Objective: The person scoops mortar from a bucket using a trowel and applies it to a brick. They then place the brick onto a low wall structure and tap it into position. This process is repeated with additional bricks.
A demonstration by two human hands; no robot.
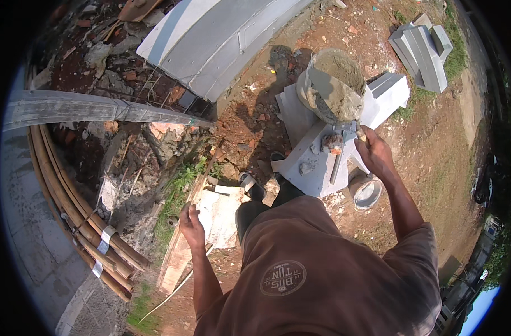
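My right hand is closed round the wooden handle of a trowel. Its mortar-smeared blade reaches over a bucket of wet grey mortar. The bucket rests on pale grey lightweight blocks. On the same blocks, just below the bucket, lie a lump of broken brick and a grey bar-like tool. Off to the left, my left hand hangs with curled fingers and nothing visible in it, above wooden boards.
A block wall runs across the top. From the left juts a grey beam, above bundled bamboo poles. Rubble covers the upper left. A smaller bucket stands near my right forearm; more blocks lie at the upper right.
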